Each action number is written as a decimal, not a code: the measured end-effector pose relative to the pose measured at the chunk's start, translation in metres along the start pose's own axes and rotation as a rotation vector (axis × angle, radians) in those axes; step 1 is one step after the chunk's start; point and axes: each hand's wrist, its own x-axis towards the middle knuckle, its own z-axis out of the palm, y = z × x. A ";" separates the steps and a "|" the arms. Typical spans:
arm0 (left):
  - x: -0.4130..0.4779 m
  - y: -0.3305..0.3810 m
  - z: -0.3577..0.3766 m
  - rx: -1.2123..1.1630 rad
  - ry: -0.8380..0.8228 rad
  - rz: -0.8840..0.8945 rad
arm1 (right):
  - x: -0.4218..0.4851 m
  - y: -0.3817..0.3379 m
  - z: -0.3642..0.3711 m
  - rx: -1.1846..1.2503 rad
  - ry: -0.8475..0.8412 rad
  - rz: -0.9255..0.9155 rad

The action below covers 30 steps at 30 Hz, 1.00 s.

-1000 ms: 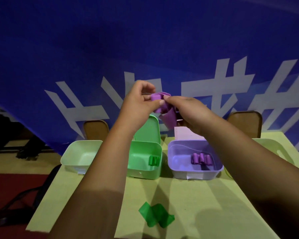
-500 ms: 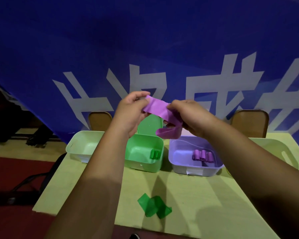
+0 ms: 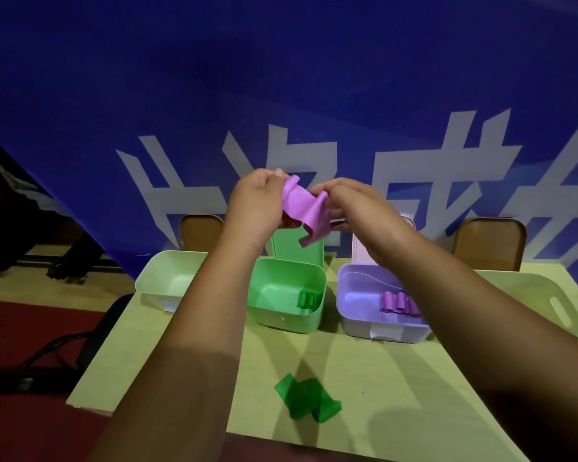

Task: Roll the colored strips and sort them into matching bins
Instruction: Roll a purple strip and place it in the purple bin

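Slack had come into the purple strip (image 3: 303, 208) since half a second before: then it ran flat and taut between the hands, now its top edge buckled in waves. The left hand (image 3: 257, 203) pinched one end and the right hand (image 3: 359, 208) pinched the other, both with fingers curled. The strip was held up in the air above the bins, its long axis running left to right, with a loose tail hanging below the right hand. The purple bin (image 3: 351, 283), holding purple rolls (image 3: 399, 301), stood below on the right-hand side, so the right hand was nearer for the drop. The strip looked thin, limp and not yet rolled. A green strip (image 3: 306, 400) lay unrolled on the table (image 3: 397, 378), near the green bin (image 3: 281, 316)
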 end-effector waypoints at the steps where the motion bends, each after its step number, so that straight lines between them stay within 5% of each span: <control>1: -0.001 0.000 -0.002 0.031 -0.001 0.007 | -0.002 -0.004 0.004 0.025 0.003 0.000; 15: 0.001 -0.012 -0.044 0.009 -0.133 -0.021 | -0.007 -0.024 0.063 -0.054 0.217 -0.082; 22: 0.008 -0.025 -0.073 -0.477 -0.411 -0.163 | 0.000 -0.032 0.082 -0.016 0.331 -0.080; 30: 0.023 -0.036 -0.100 -0.481 -0.559 -0.120 | -0.001 -0.047 0.101 0.020 0.380 -0.095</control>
